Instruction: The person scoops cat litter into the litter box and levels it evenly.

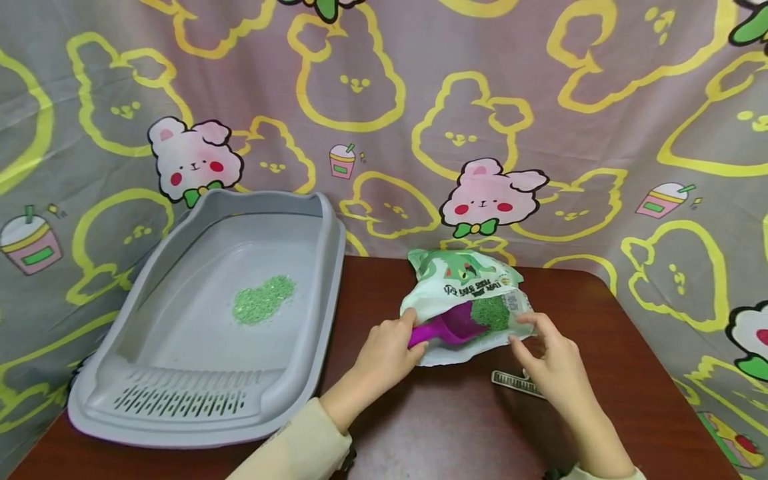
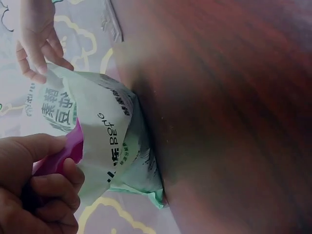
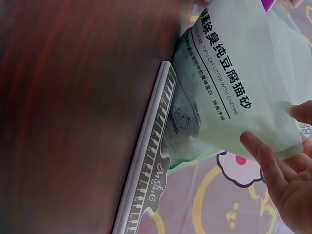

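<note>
My left hand (image 1: 387,350) grips the handle of a purple scoop (image 1: 456,325), its bowl inside the open mouth of a cat litter bag (image 1: 474,267). Green litter (image 1: 491,313) shows at the scoop's far end, within the bag. On the bag's right side, my right hand (image 1: 555,357) pinches the rim between thumb and fingers. From the right wrist view, the bag's printed front (image 3: 214,73) faces the camera, and the right hand (image 3: 287,175) is at its upper edge. The left wrist view shows the left hand (image 2: 44,190) curled round the purple handle.
A grey litter box (image 1: 198,333) with a slotted front step stands left, a patch of green litter (image 1: 264,300) on its floor. A piano-key-patterned ruler (image 3: 151,151) lies on the brown table (image 1: 420,427) beside the bag. A patterned curtain (image 1: 384,80) hangs behind.
</note>
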Demonstrator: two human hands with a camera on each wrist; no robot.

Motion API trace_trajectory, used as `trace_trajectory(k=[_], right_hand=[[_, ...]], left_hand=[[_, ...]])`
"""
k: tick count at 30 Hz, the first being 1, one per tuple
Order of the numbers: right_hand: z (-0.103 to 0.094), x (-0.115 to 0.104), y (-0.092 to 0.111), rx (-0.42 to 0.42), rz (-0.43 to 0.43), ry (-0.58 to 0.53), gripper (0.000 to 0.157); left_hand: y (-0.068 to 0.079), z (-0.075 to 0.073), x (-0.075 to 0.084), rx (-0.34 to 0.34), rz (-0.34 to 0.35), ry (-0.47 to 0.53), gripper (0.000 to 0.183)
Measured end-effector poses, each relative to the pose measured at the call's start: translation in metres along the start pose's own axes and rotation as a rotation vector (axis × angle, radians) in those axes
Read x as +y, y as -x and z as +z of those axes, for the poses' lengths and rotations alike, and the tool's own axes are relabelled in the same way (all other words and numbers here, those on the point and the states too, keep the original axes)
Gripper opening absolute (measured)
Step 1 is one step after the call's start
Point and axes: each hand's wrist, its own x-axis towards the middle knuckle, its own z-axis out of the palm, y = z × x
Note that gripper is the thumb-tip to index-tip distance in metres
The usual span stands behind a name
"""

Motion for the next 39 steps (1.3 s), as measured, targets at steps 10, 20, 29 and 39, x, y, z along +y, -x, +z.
trace_trajectory(k=[10,20,29,39], right_hand=[[0.001,0.0,-0.002,0.001,-0.001,0.009,0.033],[0.001,-0.002,-0.001,-0.001,0.003,-0.007,0.033],[0.001,-0.001,0.0,-0.015,0.01,-0.027,0.033],[0.002,0.0,-0.001,-0.013,0.003,-0.028,0.033]], left_hand=[[0.001,0.002,0.0,-0.022,-0.027,0.014,0.028],[0.007,0.0,-0.003,0.002,-0.041,0.111,0.025],[0.018,-0.004,-0.002,0.005,-0.074,0.206,0.024],[0.03,-0.01,-0.007,0.011,-0.074,0.249,0.024]])
